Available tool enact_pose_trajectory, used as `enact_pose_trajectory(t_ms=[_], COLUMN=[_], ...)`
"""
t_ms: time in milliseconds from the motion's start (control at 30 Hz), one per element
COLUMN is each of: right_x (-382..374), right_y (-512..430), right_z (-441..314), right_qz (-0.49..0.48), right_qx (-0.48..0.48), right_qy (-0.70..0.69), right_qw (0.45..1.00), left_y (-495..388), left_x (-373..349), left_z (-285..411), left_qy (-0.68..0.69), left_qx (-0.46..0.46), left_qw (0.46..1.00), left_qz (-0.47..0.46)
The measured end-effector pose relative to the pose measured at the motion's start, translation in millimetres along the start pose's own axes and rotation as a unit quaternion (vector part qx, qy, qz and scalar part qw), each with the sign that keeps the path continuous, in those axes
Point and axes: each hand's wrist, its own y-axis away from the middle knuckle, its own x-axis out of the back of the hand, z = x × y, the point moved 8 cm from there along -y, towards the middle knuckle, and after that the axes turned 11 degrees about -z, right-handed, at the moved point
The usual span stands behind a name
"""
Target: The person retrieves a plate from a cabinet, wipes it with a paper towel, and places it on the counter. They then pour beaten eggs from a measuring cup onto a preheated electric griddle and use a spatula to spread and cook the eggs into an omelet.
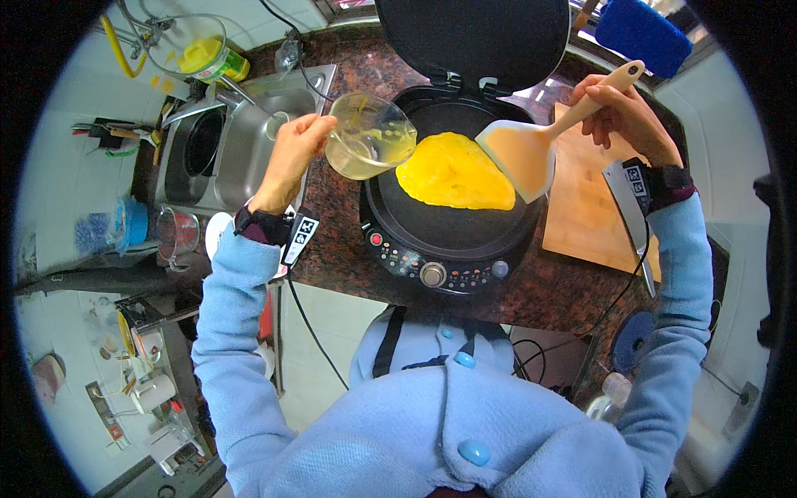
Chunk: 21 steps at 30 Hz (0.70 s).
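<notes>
My left hand grips a clear measuring jug by its handle side, tilted over the left rim of a round black electric griddle. Traces of yellow egg cling to the jug's inner wall. On the griddle plate lies a yellow patch of beaten egg, rounded at the upper left and tapering to the right. A cream spatula is held by its handle in my right hand. Its wide blade hangs by the egg's right edge; whether it touches is unclear. The griddle's black lid stands raised behind.
To the right, a wooden cutting board carries a knife. A steel double sink with a faucet is at the left. A yellow-labelled bottle stands behind it. Cables hang from both wrists, and the dark stone counter's front edge faces me.
</notes>
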Motion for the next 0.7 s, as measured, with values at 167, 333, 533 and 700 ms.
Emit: enact_pose_trajectory(t_ms=[167,333,533,700], right_x=[-7,-42,-84,-105], right_y=[-23,-59,-100,-127], right_z=[-10,-21,-22,-21], right_qz=[-0.041,-0.136,-0.206,-0.263], right_qx=[0.017,-0.008,-0.073,-0.089], right_qy=[-0.018,0.030,0.074,0.101], right_qw=[0.999,0.990,0.973,0.956], left_y=[18,45,100,131], left_x=[-1,13,30,36], left_z=[-41,-29,-37,-45], left_qy=[0.329,0.285,0.327,0.288], left_qx=[0.057,-0.024,-0.115,-0.131], left_qw=[0.942,0.957,0.929,0.935], left_qz=[-0.014,0.042,0.132,0.158])
